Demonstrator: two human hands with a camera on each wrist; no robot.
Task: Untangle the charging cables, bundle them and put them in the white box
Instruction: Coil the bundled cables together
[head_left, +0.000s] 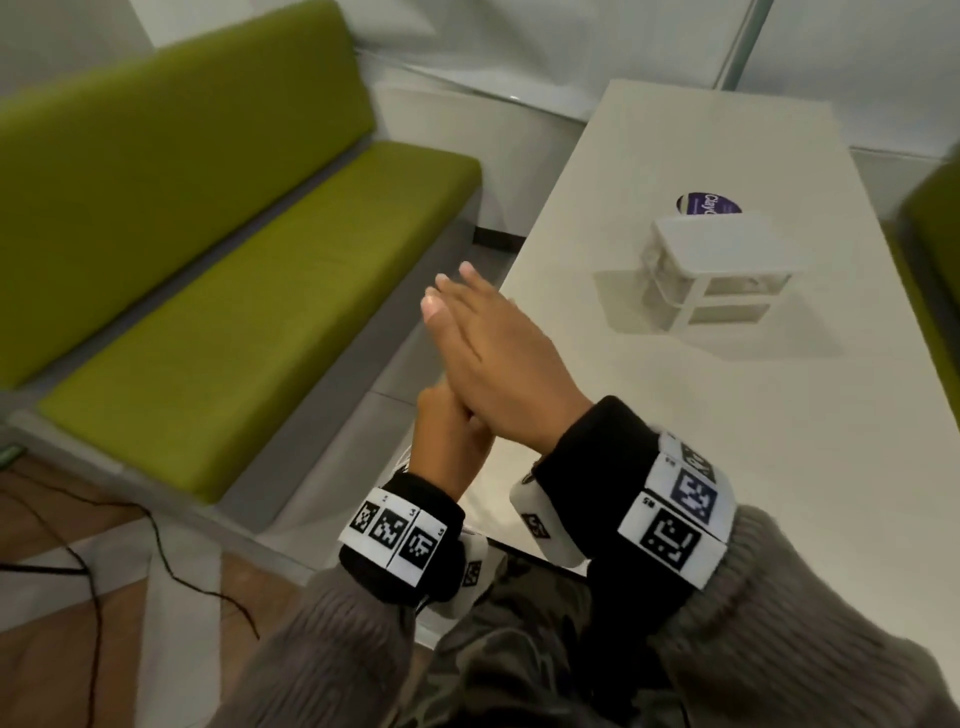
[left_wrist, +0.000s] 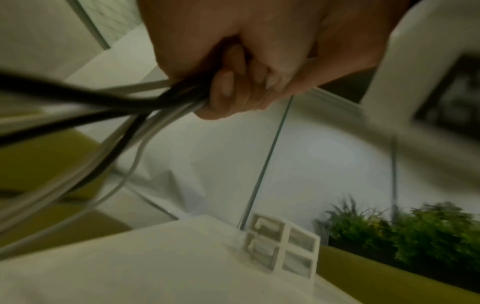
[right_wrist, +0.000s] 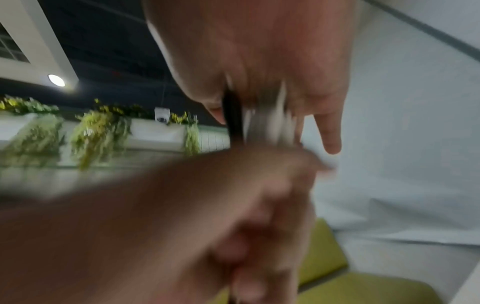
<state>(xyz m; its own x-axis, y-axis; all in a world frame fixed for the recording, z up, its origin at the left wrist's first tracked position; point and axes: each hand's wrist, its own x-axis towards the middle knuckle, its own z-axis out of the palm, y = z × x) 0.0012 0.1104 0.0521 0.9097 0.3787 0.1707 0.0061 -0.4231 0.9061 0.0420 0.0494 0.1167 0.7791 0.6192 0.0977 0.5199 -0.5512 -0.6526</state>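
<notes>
Below the table's near left corner, my left hand (head_left: 451, 436) is a fist that grips a bundle of black and white charging cables (left_wrist: 145, 100). The left wrist view shows their loops hanging out to the left. My right hand (head_left: 488, 338) lies over the left one with straight fingers (head_left: 449, 291). In the blurred right wrist view, the cables (right_wrist: 233, 121) run between that hand's palm (right_wrist: 259, 51) and the left hand (right_wrist: 182, 205). The head view hides the cables behind both hands. The white box (head_left: 722, 270) with small drawers stands on the white table (head_left: 675, 467), out of reach of both hands; the left wrist view also shows the white box (left_wrist: 283, 244).
A green bench (head_left: 234, 270) runs along the left, with a grey base. Just behind the box lies a round purple-labelled item (head_left: 709, 203). A thin black wire (head_left: 93, 577) trails over the floor at the lower left. Another green seat (head_left: 935, 234) borders the table's right side.
</notes>
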